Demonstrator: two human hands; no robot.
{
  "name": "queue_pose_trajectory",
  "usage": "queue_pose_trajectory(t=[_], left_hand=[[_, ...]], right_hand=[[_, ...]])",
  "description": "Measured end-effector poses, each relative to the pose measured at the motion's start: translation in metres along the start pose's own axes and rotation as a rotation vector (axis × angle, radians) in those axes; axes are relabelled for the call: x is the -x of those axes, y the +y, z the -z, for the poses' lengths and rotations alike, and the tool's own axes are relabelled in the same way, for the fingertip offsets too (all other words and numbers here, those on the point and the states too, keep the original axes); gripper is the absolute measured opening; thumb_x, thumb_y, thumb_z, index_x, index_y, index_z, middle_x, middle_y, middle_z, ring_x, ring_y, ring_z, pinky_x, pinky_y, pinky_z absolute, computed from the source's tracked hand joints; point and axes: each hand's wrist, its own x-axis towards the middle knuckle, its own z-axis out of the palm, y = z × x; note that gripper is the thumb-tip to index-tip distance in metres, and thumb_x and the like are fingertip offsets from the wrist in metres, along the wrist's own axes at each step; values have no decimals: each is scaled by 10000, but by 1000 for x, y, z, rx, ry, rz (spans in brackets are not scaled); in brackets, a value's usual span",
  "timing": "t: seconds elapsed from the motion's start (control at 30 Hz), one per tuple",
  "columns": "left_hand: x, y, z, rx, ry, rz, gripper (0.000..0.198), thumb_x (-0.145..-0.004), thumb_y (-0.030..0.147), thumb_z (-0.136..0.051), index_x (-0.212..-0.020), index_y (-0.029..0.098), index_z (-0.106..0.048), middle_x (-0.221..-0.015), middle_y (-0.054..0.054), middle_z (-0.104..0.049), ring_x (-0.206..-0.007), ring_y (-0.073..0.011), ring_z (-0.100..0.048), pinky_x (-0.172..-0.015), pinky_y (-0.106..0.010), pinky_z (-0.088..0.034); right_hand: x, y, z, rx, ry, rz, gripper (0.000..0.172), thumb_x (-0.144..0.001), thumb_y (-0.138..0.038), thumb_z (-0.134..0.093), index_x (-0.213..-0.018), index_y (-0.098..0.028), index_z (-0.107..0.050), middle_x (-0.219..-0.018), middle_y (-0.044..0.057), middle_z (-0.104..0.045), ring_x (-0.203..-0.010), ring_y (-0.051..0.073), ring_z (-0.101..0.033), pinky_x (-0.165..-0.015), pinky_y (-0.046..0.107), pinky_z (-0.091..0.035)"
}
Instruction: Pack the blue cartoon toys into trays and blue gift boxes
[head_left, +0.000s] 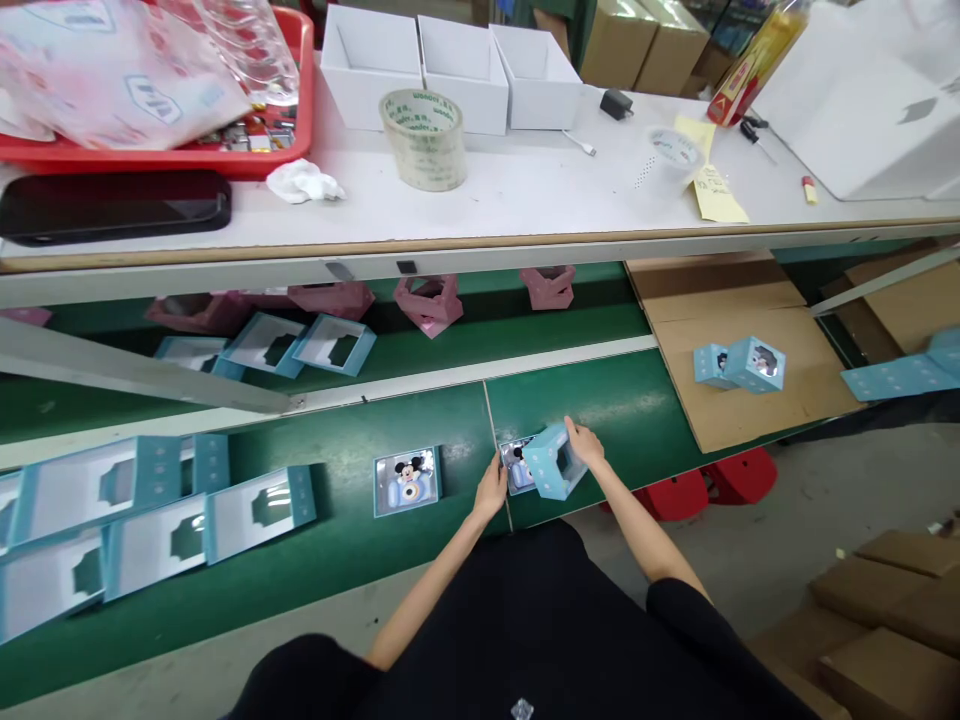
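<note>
My left hand [491, 488] grips the left edge of a shallow tray [516, 464] with a mouse-figure toy in it, low over the green bench. A light blue box sleeve [550, 466] with a cut-out window is in my right hand [585, 443], fingers closed on its upper right edge. This sleeve is tilted and covers the right part of the tray; whether the two touch, I cannot tell. Left of my hands lies a second tray [406, 481] with a mouse figure and a blue camera-shaped toy.
Several open blue sleeves [247, 512] lie at the left on the green bench [345, 440]. Two blue boxes [756, 364] stand on a cardboard sheet [675, 330] at right. Above runs a white shelf [517, 205] bearing a tape roll [424, 140], a phone [112, 205] and white boxes [465, 85].
</note>
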Motion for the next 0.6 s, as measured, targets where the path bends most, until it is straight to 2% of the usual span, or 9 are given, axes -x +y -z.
queue_pose_trajectory(t=[0.13, 0.2, 0.23, 0.3, 0.37, 0.5, 0.6], left_hand=[[-1, 14, -14, 131, -167, 67, 776, -940, 689, -311, -1567, 235, -264, -1476, -140, -489, -856, -214, -692, -664, -315, -570], [-2, 20, -19, 180, -211, 73, 762, -949, 684, -264, -1556, 225, -289, -1494, -141, -467, -941, -231, -680, -669, -313, -568], [-3, 22, -20, 177, -207, 55, 755, -947, 681, -281, -1542, 218, -321, -1494, -141, -466, -1038, -252, -658, -725, -319, -568], [-5, 24, -21, 118, -187, -18, 735, -925, 669, -386, -1496, 208, -402, -1461, -143, -500, -1219, -283, -571, -892, -340, -533], [-8, 23, -20, 5, -168, -80, 694, -892, 638, -489, -1427, 197, -483, -1370, -149, -563, -1268, -290, -531, -1017, -362, -463], [-15, 13, -24, -251, 3, -83, 628, -868, 576, -529, -1331, 152, -542, -1239, -157, -561, -1192, -310, -572, -1058, -418, -432], [-21, 9, -32, -258, 112, -76, 641, -857, 553, -529, -1343, 135, -525, -1270, -172, -519, -1264, -327, -531, -1103, -431, -400]], right_hand=[[24, 4, -22, -26, 152, -70, 871, -934, -698, -36, -1286, -165, -629, -1272, 208, -624, -1153, 346, -604, -939, 424, -445], [28, 3, -30, -41, 198, -57, 858, -948, -662, -17, -1271, -157, -632, -1300, 206, -601, -1183, 330, -584, -958, 394, -434], [28, 3, -33, -50, 209, -41, 840, -960, -637, -19, -1253, -152, -639, -1292, 203, -604, -1193, 318, -576, -970, 377, -426], [27, 3, -36, -74, 200, 11, 757, -985, -601, -77, -1221, -163, -648, -1235, 175, -640, -1177, 285, -585, -975, 336, -420], [24, 2, -40, -97, 178, 65, 629, -993, -588, -206, -1212, -190, -641, -1190, 136, -667, -1144, 262, -601, -965, 313, -426], [12, 0, -53, -142, 220, 116, 479, -952, -551, -411, -1209, -207, -623, -1314, 136, -586, -1256, 288, -514, -1046, 360, -392], [-2, 2, -67, -387, 215, 141, 409, -911, -545, -489, -1149, -243, -629, -1361, 120, -543, -1311, 302, -456, -1136, 416, -315]])
